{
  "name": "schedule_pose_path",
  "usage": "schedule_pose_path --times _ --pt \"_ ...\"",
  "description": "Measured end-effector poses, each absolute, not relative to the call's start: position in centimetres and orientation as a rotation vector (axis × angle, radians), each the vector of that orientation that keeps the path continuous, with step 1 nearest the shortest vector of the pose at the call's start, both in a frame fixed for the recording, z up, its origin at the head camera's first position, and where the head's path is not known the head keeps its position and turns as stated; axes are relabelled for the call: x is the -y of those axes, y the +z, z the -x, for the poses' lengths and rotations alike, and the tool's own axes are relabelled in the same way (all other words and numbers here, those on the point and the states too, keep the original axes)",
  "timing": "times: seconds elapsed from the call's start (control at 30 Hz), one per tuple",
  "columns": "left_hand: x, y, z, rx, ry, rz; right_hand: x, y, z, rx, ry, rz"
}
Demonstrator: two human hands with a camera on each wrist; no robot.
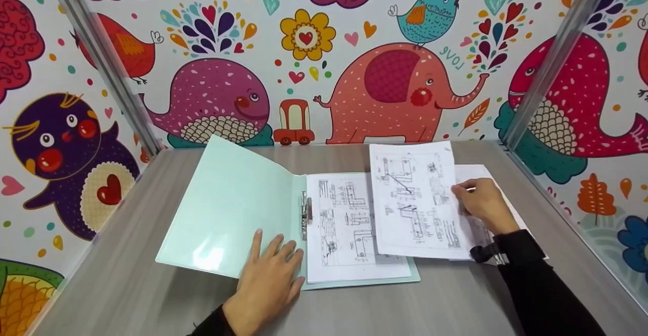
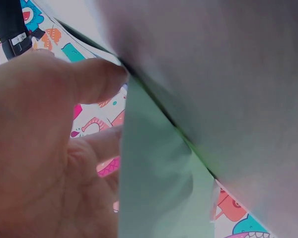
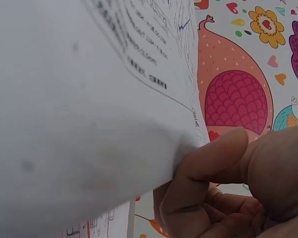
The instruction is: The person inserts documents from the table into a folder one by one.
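Note:
A pale green folder lies spread with its cover to the left, a metal clip along its spine. My left hand rests on the lower part of the cover near the spine, fingers spread; in the left wrist view its thumb is at the green edge. Printed drawing sheets lie on the folder's right side. Between thumb and forefinger, my right hand pinches the right edge of a drawing sheet, which overlaps the folder's sheets. In the right wrist view that sheet bends near the fingers.
More paper lies on the grey table at the right, partly under the held sheet and the right hand. Cartoon-printed panels stand at the back and both sides, with metal posts at the corners.

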State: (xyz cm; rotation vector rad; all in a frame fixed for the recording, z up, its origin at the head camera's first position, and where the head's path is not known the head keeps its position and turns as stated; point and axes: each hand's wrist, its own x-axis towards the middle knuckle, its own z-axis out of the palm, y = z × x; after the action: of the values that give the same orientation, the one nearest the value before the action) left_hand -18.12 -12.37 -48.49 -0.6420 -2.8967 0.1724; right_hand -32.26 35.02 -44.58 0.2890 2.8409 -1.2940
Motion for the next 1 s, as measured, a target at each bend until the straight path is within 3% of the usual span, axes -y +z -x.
schedule_pose_path --times 1.0 --pt "12.5 -48.3 18.1 2.885 0.162 0.657 -27.2 -45.2 32.2 -2.688 -1.434 -0.078"
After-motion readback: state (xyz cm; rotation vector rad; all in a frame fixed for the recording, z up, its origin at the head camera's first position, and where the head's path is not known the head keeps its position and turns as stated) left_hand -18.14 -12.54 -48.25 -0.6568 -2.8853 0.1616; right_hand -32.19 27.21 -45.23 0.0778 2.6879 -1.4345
